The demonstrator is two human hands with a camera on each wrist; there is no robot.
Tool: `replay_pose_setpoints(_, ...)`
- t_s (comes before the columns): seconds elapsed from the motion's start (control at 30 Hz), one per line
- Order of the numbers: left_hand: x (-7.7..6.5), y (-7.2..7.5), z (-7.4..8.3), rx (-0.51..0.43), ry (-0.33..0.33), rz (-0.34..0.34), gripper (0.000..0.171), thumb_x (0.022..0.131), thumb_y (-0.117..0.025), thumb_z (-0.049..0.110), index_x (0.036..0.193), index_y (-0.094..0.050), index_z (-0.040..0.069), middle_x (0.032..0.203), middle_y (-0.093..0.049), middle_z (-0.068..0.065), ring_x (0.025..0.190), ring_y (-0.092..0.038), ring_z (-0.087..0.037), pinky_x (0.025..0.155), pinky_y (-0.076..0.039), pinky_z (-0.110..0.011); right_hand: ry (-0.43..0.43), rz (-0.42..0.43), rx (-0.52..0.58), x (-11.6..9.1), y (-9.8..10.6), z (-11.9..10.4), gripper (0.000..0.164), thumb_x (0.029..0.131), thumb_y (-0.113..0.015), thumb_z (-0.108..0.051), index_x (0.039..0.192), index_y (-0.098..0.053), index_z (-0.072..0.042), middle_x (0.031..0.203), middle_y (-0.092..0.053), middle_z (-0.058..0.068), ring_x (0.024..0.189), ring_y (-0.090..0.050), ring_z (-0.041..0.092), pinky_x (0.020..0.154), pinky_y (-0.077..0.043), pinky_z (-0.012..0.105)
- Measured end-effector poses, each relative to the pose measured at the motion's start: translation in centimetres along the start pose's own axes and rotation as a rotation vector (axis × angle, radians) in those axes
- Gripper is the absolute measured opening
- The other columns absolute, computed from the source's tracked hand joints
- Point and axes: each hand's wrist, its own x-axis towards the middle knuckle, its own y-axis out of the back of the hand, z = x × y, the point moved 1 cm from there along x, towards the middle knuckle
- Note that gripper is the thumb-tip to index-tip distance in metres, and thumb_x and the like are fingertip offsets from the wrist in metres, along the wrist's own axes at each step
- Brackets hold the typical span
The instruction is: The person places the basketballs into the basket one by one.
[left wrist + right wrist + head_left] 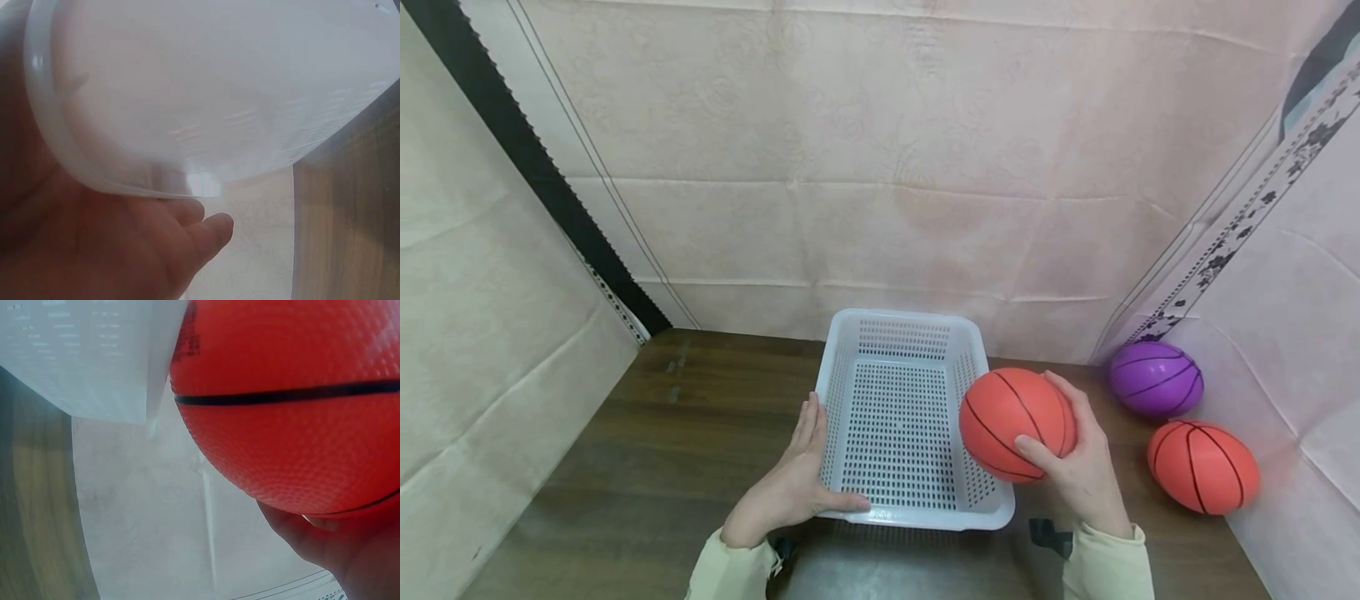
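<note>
A white plastic basket [895, 433] with slotted walls and floor stands on the brown table, with nothing in it. At its near left corner my left hand [793, 483] holds it, thumb over the near rim and fingers lying along the outer left wall. In the left wrist view the palm is against the basket's rounded rim [39, 69]. My right hand [1082, 467] grips an orange toy basketball [1011, 425] from its right side, thumb on the near face. The ball overlaps the basket's right rim in the head view. Some right fingers are hidden behind the ball [287, 444].
Farther right, a purple ball [1156, 379] and a second orange ball [1202, 467] rest on the table beside the right cloth wall [1300, 367]. Pale cloth also hangs behind the basket and on the left. Bare brown tabletop [700, 417] lies left of the basket.
</note>
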Motion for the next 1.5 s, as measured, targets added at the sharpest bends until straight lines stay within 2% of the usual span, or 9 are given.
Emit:
replay_pose_setpoints(0.43,0.2,0.0,0.0,0.013,-0.004,0.012,0.145,0.062,-0.084,0.059,0.151,0.014,0.000,0.156,0.031,-0.005,0.144,0.023,-0.025,0.112,-0.007,-0.057,0.038,-0.027,0.014,-0.1,-0.6,-0.7,0.080,0.080,-0.081,-0.022,0.145,-0.037,-0.036,0.132,-0.049,-0.002,0.113,-0.049,0.023,0.077,-0.054,0.032)
replay_pose_setpoints(0.9,0.2,0.0,0.1,0.033,-0.012,0.016,0.145,0.062,-0.083,0.060,0.151,0.014,0.000,0.156,0.031,-0.007,0.144,0.021,-0.029,0.112,-0.007,-0.057,0.072,-0.061,0.022,-0.3,-1.6,-1.3,0.083,0.077,-0.083,-0.021,0.145,-0.038,-0.036,0.132,-0.049,-0.004,0.114,-0.049,0.022,0.079,-0.053,0.038)
replay_pose_setpoints(1.5,0.1,-0.2,-0.1,0.004,0.005,0.026,0.144,0.062,-0.086,0.056,0.152,0.012,0.001,0.157,0.029,-0.005,0.145,0.020,-0.027,0.112,-0.007,-0.057,0.105,-0.110,0.051,-0.5,-2.9,-1.1,0.082,0.074,-0.085,-0.023,0.142,-0.040,-0.036,0.133,-0.048,-0.003,0.113,-0.051,0.028,0.078,-0.055,0.045)
